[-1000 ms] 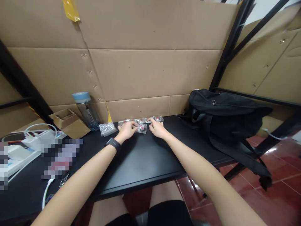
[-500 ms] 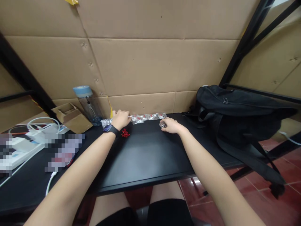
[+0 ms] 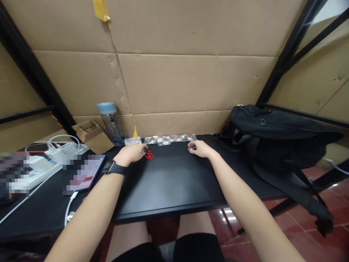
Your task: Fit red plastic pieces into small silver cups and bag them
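Note:
My right hand (image 3: 203, 149) is closed on a small shiny round piece (image 3: 191, 148), held in its fingertips low over the right half of the black tabletop. My left hand (image 3: 133, 153), with a dark watch (image 3: 114, 167) on the wrist, has bent fingers slightly apart. Its fingertips are beside a small bundle of red cord (image 3: 150, 155) and hold nothing I can see. Behind the hands, along the cardboard wall, runs a row of clear plastic packets (image 3: 165, 141) with silvery round pieces and red marks. Another clear packet (image 3: 132, 141) lies just behind my left hand.
A blue-lidded bottle (image 3: 111, 125) and an opened small carton (image 3: 94, 136) stand at the back left. Nearer are a phone (image 3: 88, 174) on a white cable and a power strip (image 3: 51, 169) with chargers. A black bag (image 3: 272, 138) covers the right end of the table (image 3: 169, 185).
My left hand has drawn back from the packets toward me, uncovering more of the row, and is now beside the red cord. My right hand keeps its round piece. The view has shifted slightly.

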Available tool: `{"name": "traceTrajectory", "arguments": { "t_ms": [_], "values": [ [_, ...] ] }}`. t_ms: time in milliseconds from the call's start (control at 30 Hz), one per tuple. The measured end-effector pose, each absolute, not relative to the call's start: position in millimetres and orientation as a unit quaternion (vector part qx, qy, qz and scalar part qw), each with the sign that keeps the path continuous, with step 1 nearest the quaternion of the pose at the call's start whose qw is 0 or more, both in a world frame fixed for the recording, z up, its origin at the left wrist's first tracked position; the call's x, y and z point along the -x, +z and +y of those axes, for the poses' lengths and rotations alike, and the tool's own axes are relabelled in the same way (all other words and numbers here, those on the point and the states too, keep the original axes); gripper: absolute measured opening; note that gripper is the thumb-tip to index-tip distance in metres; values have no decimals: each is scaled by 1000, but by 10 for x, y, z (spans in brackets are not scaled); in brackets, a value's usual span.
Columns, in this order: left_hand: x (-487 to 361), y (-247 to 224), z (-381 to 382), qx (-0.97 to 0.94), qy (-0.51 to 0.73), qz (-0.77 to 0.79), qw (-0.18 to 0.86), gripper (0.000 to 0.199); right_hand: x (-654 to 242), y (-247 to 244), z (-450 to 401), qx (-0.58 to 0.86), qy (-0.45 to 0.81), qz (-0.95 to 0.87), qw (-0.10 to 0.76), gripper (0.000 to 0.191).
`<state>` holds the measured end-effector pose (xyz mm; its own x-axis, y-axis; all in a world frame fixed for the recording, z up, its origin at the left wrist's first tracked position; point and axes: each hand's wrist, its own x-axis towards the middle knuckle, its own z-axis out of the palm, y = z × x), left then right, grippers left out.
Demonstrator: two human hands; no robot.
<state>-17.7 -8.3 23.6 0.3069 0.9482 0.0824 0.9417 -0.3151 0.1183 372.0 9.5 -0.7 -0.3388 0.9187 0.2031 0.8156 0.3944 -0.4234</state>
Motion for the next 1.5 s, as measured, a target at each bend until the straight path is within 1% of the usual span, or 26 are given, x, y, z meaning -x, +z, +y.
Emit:
{"name": "traceTrajectory", "arguments": {
  "t_ms": [67,133,233,300,433,567,667,733,833,933,1033,1133,1233,1333,1500],
  "values": [
    [194,165,-14,-805,56,589,40,39,-3726,-8,83,533,130,-808,215,32],
    [207,125,28,-809,44,586,25,39,-3723,-4,79,530,126,-811,214,30],
    [162,136,10,-813,67,579,-17,32,-3709,8,84,524,117,-818,208,24],
    [82,170,-36,-808,95,580,-43,28,-3700,19,84,521,115,-818,215,26],
    [-87,204,-112,-795,101,595,-56,28,-3683,51,61,518,110,-806,266,37],
    [-142,177,-131,-782,85,615,-56,23,-3649,83,28,499,160,-791,315,45],
    [-150,174,-145,-781,87,617,-53,21,-3593,98,-4,474,187,-787,346,46],
    [-183,197,-170,-781,121,611,-47,21,-3526,114,-43,449,213,-782,375,46],
    [-304,258,-234,-787,220,576,1,20,-3377,155,-138,394,299,-763,415,46],
    [-481,287,-299,-794,311,512,105,20,-3204,192,-244,344,380,-737,440,47],
    [-628,244,-322,-778,383,463,183,18,-3074,192,-315,313,421,-710,469,50],
    [-691,191,-321,-763,419,445,211,22,-3016,166,-342,295,449,-694,479,52],
    [-709,204,-359,-769,403,456,193,20,-2992,145,-348,290,463,-689,477,53],
    [-756,252,-442,-778,376,480,154,19,-2961,134,-351,279,464,-690,480,52],
    [-880,247,-563,-799,357,484,23,24,-2911,103,-351,254,473,-693,482,54]
  ]
}}
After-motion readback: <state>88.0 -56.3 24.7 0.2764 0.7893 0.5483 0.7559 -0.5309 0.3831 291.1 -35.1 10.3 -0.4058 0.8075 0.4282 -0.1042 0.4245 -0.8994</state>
